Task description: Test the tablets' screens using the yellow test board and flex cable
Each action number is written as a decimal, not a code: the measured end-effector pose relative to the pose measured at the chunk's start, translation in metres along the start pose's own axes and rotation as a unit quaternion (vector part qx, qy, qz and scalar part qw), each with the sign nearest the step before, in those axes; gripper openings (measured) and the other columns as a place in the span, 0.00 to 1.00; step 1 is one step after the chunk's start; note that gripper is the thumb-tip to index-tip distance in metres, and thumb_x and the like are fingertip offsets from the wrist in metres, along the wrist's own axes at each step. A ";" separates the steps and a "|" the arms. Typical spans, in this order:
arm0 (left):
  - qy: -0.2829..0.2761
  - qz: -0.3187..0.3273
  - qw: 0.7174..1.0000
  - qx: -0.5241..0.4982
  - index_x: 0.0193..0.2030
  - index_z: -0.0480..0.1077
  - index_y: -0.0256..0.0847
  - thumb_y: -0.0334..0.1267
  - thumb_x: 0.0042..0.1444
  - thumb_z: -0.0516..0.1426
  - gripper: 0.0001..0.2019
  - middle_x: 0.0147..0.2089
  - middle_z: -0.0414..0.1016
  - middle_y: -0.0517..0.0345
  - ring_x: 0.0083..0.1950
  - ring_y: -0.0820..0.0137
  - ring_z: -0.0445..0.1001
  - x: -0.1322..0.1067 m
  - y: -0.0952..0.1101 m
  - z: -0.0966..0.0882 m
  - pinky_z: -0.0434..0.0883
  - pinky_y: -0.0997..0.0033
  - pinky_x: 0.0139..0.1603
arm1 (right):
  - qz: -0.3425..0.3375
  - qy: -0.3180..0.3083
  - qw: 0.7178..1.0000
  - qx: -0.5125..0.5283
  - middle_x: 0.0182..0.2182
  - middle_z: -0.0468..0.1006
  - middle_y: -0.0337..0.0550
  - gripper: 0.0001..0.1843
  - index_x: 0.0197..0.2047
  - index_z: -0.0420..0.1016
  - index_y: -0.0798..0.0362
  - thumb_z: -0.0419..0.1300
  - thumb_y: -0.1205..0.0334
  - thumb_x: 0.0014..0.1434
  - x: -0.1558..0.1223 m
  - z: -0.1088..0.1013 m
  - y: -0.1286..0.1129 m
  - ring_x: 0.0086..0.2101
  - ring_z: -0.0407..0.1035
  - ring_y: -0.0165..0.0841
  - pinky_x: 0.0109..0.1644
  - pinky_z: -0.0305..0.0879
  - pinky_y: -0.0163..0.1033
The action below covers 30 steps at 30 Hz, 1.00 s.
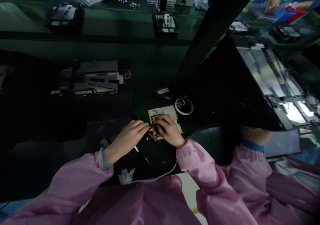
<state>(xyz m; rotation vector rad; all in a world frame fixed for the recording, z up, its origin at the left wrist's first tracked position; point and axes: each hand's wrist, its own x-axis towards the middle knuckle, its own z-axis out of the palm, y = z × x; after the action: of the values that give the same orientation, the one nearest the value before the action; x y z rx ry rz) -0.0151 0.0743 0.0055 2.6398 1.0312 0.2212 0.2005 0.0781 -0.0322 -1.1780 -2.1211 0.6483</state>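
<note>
My left hand (130,136) and my right hand (168,130) meet over a small part with orange flex strips (153,134) at the near edge of a yellow pad (165,112). Both hands have their fingers curled and pinched on that small part. The right fingers cover most of it, so its shape stays unclear. Pink sleeves cover both arms. A roll of white tape (184,106) lies just right of the pad, and a dark mouse-like object (162,92) sits behind it.
An opened device chassis (92,78) lies to the left on the dark green bench. A large tilted panel (275,82) stands to the right, with another person's pink sleeve (252,171) beneath it. More assemblies (165,23) sit on the far conveyor. A white cable (160,175) runs near my body.
</note>
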 end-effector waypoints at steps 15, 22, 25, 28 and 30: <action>0.028 0.001 0.999 -0.021 0.52 0.67 0.36 0.25 0.60 0.50 0.14 0.52 0.74 0.51 0.52 0.64 0.69 0.002 0.000 0.003 0.67 0.61 0.52 | -0.041 -0.044 0.998 -0.025 0.50 0.72 0.46 0.14 0.46 0.77 0.48 0.54 0.69 0.60 -0.007 -0.005 0.001 0.52 0.62 0.41 0.56 0.66 0.51; 0.024 -0.008 0.999 -0.026 0.52 0.68 0.36 0.24 0.59 0.50 0.15 0.52 0.74 0.50 0.52 0.64 0.69 0.002 -0.001 0.004 0.66 0.61 0.52 | -0.045 -0.042 0.996 -0.060 0.50 0.73 0.48 0.13 0.47 0.77 0.51 0.55 0.65 0.61 -0.009 -0.004 -0.005 0.51 0.61 0.42 0.55 0.65 0.52; 0.024 -0.005 0.999 -0.027 0.51 0.68 0.36 0.24 0.59 0.51 0.15 0.52 0.74 0.50 0.52 0.64 0.69 0.003 0.000 0.004 0.66 0.61 0.52 | -0.048 -0.040 0.997 -0.045 0.51 0.72 0.47 0.14 0.49 0.77 0.51 0.55 0.65 0.62 -0.010 -0.003 -0.003 0.52 0.61 0.41 0.57 0.64 0.51; 0.024 -0.004 0.999 -0.028 0.51 0.68 0.35 0.24 0.58 0.51 0.15 0.51 0.74 0.50 0.51 0.63 0.69 0.003 -0.001 0.005 0.66 0.61 0.52 | -0.045 -0.053 0.996 -0.056 0.52 0.72 0.46 0.15 0.50 0.76 0.49 0.57 0.63 0.62 -0.010 -0.004 -0.002 0.53 0.61 0.41 0.57 0.64 0.52; 0.024 -0.004 0.999 -0.030 0.51 0.68 0.35 0.24 0.58 0.52 0.14 0.51 0.74 0.51 0.51 0.63 0.69 0.003 -0.001 0.005 0.66 0.61 0.52 | -0.041 -0.061 0.995 -0.071 0.52 0.71 0.46 0.15 0.51 0.77 0.48 0.57 0.63 0.61 -0.010 -0.004 -0.003 0.53 0.60 0.42 0.57 0.63 0.52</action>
<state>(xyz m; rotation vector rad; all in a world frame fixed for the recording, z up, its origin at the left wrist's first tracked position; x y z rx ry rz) -0.0126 0.0758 0.0005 2.5878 1.0351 0.3102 0.2055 0.0689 -0.0304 -1.1457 -2.3380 0.5511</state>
